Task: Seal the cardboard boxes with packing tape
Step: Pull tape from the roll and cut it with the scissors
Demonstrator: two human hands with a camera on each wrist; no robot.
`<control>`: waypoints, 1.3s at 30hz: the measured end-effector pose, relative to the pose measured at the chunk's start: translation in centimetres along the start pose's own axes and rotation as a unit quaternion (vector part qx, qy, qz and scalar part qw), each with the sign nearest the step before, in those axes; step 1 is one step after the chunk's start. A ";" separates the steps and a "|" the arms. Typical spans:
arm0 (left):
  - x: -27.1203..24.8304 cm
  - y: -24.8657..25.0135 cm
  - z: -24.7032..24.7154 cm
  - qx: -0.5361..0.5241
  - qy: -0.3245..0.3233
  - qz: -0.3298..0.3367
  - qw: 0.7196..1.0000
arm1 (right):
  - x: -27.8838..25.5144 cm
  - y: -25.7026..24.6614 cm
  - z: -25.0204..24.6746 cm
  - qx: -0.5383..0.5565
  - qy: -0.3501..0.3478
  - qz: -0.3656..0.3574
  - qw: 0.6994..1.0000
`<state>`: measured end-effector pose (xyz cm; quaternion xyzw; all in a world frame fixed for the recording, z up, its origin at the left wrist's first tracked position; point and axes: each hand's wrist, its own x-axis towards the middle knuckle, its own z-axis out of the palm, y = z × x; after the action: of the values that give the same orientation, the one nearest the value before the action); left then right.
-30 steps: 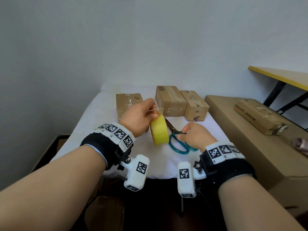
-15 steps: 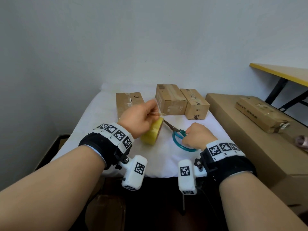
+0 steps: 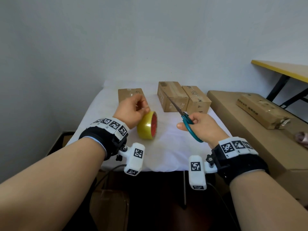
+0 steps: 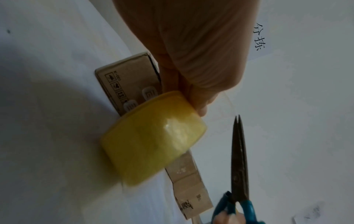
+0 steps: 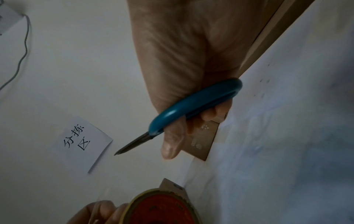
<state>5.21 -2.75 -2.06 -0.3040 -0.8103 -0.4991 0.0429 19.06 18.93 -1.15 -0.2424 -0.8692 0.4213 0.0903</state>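
1. My left hand pinches the loose end of the tape at the top of the yellow tape roll, my grip clamped on that end; the roll stands on edge on the white tabletop, red core facing right.
2. My right hand has its grip curled through the teal handles of the scissors; blades together, pointing up and away.
3. Three cardboard boxes sit at the far end of the tabletop; one behind my left hand, two touching side by side.
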 end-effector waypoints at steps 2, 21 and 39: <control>0.3 -0.2 -0.7 0.042 0.041 0.004 0.998 | 0.0 0.0 0.1 -0.009 0.002 -0.013 1.000; 0.3 -1.9 -4.5 -0.027 -0.006 -0.067 0.997 | -0.3 -2.1 1.3 -0.195 -0.065 -0.119 0.971; -1.2 -1.0 -4.2 -0.163 -0.071 -0.060 0.982 | 0.0 -4.4 2.6 -0.267 -0.088 -0.162 0.946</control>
<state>4.64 -7.10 -1.20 -0.2921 -0.7358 -0.6035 -0.0949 16.64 14.81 0.64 -0.0754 -0.9820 0.1726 0.0129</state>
